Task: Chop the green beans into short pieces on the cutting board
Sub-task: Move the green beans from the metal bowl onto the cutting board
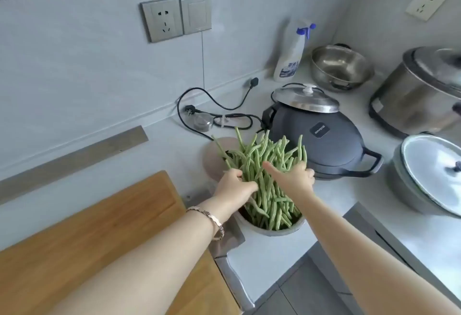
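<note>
A heap of long green beans point(269, 200) fills a round bowl point(274, 231) on the counter, right of the wooden cutting board point(104, 227). My left hand point(233, 186) grips a bunch of the beans from the left side, fingers curled round them. On the right side of the heap lies my right hand point(295, 177), thumb pointing left and fingertips buried among the beans. The board carries nothing. Part of a flat metal blade point(230, 242) shows under my left wrist, between board and bowl.
A dark electric pan point(321, 140) with a steel lid stands just behind the bowl, its black cord point(212, 105) trailing along the wall. Farther right are a steel bowl point(340, 66), a spray bottle point(290, 52), a rice cooker point(421, 92) and a lidded pot point(429, 177).
</note>
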A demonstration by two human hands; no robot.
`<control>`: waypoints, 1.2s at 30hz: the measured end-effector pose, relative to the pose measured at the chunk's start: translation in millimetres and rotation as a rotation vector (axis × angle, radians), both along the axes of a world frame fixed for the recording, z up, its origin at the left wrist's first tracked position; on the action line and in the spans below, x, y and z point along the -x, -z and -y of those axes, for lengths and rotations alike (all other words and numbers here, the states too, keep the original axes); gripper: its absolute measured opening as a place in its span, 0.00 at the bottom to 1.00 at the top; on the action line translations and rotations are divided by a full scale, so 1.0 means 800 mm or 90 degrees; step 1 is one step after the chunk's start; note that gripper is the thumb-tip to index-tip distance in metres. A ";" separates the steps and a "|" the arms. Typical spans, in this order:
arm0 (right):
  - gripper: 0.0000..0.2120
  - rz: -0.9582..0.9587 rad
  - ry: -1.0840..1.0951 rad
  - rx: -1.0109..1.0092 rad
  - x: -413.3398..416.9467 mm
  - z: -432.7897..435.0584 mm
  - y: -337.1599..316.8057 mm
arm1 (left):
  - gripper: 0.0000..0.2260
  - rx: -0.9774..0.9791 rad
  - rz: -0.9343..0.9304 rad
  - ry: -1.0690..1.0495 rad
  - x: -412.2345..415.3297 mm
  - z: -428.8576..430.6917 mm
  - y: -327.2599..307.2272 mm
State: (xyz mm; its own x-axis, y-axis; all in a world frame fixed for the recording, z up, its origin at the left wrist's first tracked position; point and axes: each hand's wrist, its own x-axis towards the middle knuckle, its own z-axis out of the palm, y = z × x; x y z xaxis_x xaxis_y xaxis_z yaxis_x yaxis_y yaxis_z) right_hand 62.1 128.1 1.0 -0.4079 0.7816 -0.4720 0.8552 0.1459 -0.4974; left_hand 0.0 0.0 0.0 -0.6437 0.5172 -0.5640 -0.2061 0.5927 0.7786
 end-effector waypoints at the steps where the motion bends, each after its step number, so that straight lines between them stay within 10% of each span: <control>1: 0.50 0.004 -0.014 0.026 0.002 -0.005 0.004 | 0.31 0.006 0.006 0.021 -0.004 -0.012 -0.004; 17: 0.20 -0.126 -0.045 0.100 -0.009 -0.046 0.051 | 0.24 -0.018 0.171 -0.193 -0.008 -0.086 0.023; 36: 0.30 -0.433 -0.064 -0.042 -0.024 -0.004 0.029 | 0.29 -0.223 0.171 -0.092 -0.022 -0.068 -0.006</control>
